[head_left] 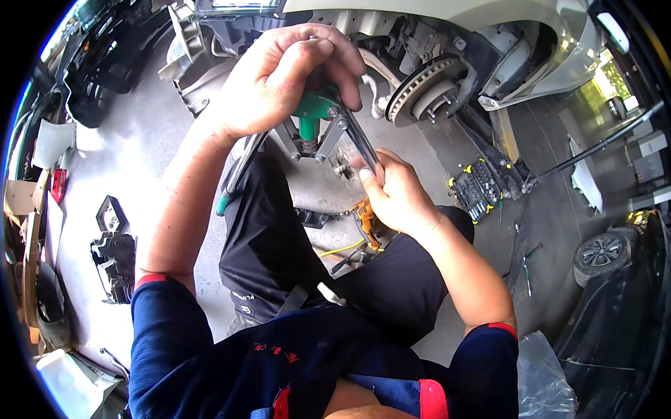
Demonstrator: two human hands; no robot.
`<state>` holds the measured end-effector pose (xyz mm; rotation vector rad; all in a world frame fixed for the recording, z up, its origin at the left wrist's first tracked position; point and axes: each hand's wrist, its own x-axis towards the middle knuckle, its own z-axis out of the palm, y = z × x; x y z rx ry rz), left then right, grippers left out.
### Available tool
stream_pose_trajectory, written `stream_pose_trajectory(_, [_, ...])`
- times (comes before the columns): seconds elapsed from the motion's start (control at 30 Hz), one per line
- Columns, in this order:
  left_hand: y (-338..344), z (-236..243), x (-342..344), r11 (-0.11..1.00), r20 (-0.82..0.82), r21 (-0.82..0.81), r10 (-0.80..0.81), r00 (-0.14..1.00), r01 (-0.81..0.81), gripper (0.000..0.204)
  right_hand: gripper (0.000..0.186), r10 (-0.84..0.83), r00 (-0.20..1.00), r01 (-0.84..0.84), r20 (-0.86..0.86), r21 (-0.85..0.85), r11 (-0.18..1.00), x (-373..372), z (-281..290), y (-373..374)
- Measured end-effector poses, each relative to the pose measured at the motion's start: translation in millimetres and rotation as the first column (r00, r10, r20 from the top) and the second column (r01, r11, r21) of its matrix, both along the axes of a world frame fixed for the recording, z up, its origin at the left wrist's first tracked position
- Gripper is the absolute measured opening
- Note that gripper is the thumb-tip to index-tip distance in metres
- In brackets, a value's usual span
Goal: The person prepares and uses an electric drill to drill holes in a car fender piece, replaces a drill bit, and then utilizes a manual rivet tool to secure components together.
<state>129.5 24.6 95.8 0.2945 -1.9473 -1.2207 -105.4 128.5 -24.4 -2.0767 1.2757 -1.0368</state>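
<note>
In front of me is a two-armed hand riveter with a green head, dark metal lever arms and short links bolted between them. My left hand curls over the top of the head, thumb and fingers closed around its nose, where a small metal tip shows; most of the nose is hidden behind the fingers. My right hand is wrapped around the lower part of the right lever arm. The left lever arm hangs free beside my knee and ends in a green grip.
A car with its wheel off stands ahead, its brake disc exposed below the fender. An orange power tool lies between my legs. To the right are a socket set and a dark car panel; black plastic parts lie left.
</note>
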Motion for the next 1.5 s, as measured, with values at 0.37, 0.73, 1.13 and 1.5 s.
stream_pose_trajectory(0.37, [13.1, 10.8, 8.2, 1.000, 0.002, 0.007, -0.006, 1.000, 0.006, 0.060, 0.021, -0.008, 0.977, 0.007, -0.214, -0.003, 1.000, -20.7, 55.1, 6.9])
stream_pose_trajectory(0.73, [19.1, -11.0, -61.8, 0.975, -0.047, 0.028, -0.219, 0.975, 0.220, 0.052, 0.020, -0.163, 0.980, 0.163, -0.117, -0.005, 0.987, -52.9, 13.2, 41.6])
stream_pose_trajectory(1.13, [32.1, -14.9, -61.9, 0.971, -0.158, 0.103, -0.200, 0.967, 0.218, 0.041, 0.016, -0.127, 0.967, 0.126, -0.219, -0.020, 0.992, -59.6, 20.5, 48.6])
stream_pose_trajectory(1.5, [32.3, -14.0, -56.6, 0.968, -0.126, 0.143, -0.187, 0.974, 0.205, 0.049, 0.025, -0.015, 0.977, 0.049, 0.213, -0.155, 0.987, -52.2, 129.6, 26.2])
